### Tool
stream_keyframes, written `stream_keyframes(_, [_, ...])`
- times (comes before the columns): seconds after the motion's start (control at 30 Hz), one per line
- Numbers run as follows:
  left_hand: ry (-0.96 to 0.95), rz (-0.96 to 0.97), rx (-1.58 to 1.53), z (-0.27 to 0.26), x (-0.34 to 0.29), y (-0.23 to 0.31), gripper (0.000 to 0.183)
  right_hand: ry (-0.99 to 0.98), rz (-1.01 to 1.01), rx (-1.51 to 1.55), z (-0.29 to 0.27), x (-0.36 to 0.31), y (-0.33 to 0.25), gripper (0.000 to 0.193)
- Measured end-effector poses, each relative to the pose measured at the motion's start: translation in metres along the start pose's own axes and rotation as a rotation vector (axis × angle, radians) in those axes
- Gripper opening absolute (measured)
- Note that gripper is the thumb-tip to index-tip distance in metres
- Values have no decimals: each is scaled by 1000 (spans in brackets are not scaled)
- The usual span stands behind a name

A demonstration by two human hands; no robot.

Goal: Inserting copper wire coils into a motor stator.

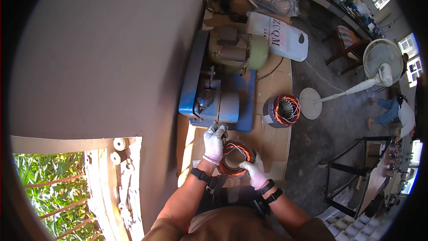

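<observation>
A motor stator (227, 170) with orange-red windings and white lacing sits in front of me at the near end of the bench. White gloves cover both hands. My right hand (256, 172) grips the stator's right side, its thumb over the rim and the other fingers largely hidden outside. Beside the stator's upper left, my left hand (214, 143) is closed with curled fingertips close to the blue machine's near edge; what it pinches, if anything, is too small to make out. The blue machine (228, 107) carries a green motor (257, 52) at its far end.
A second wound stator (269, 112) stands on the cardboard-covered bench (274, 147) to the right. Plastic bags (285, 40) lie behind the machine. A pedestal fan (383, 64), a chair (350, 44) and another person (403, 118) are at the right. A wall (111, 62) bounds the left.
</observation>
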State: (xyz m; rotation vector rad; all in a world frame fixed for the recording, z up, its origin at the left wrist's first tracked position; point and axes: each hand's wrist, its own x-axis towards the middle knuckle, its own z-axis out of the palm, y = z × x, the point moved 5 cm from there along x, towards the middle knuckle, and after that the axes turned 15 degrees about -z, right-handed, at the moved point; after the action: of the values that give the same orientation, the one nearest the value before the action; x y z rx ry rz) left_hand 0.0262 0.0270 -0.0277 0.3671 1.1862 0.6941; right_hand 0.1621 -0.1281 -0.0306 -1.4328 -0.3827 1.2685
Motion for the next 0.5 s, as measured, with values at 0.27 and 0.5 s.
stream_keyframes(0.27, [8,18,3,-3,0,-5,12,-25,-10,-29,-1,-1,-2,61])
stream_keyframes(0.5, [-39,1,82,-9,-31,-3,13,27,-80,46,-2,-12,-10,65])
